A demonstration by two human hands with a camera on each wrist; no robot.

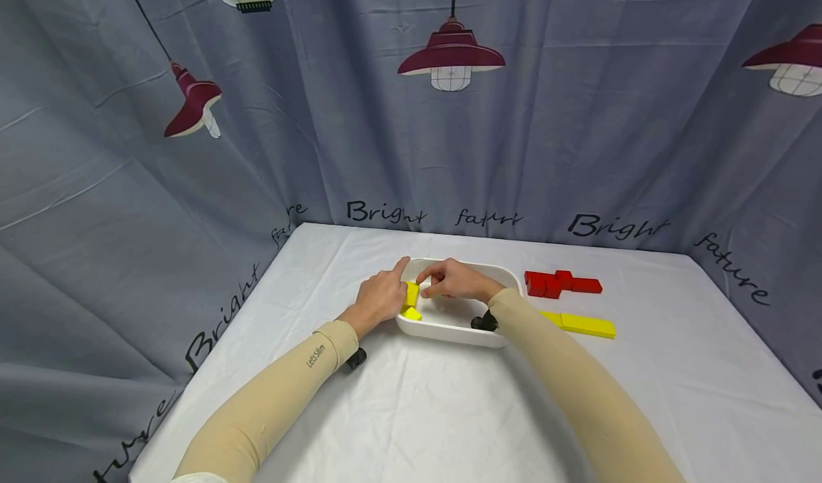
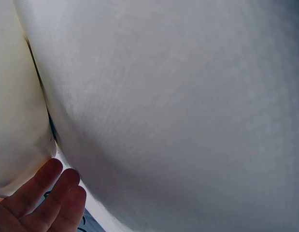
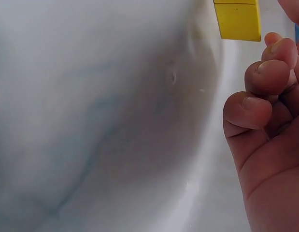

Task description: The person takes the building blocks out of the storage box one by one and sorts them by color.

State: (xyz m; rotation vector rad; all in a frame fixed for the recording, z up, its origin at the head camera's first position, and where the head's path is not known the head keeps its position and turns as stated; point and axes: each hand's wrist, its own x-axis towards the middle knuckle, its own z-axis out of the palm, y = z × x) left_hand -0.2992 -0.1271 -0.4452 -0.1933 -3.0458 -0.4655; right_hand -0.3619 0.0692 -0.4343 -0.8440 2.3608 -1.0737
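A white tub (image 1: 449,334) with rounded corners stands on the table. Inside, along its left end, lie yellow blocks (image 1: 412,295), partly covered by the hands. My left hand (image 1: 382,294) grips the tub's left rim; in the left wrist view its fingers (image 2: 67,198) lie along the tub's outer wall, while the thumb is mostly hidden. Over the inside of the tub is my right hand (image 1: 452,281), its index finger and thumb apart beside the yellow blocks. The right wrist view shows its other fingers (image 3: 267,77) loosely curled, holding nothing, below a yellow block (image 3: 238,21).
Red blocks (image 1: 552,283) lie in a group to the right of the tub. Nearer, a row of yellow blocks (image 1: 584,324) is partly hidden by the right sleeve (image 1: 559,369). A grey printed curtain (image 1: 385,148) hangs behind the white-covered table (image 1: 398,412).
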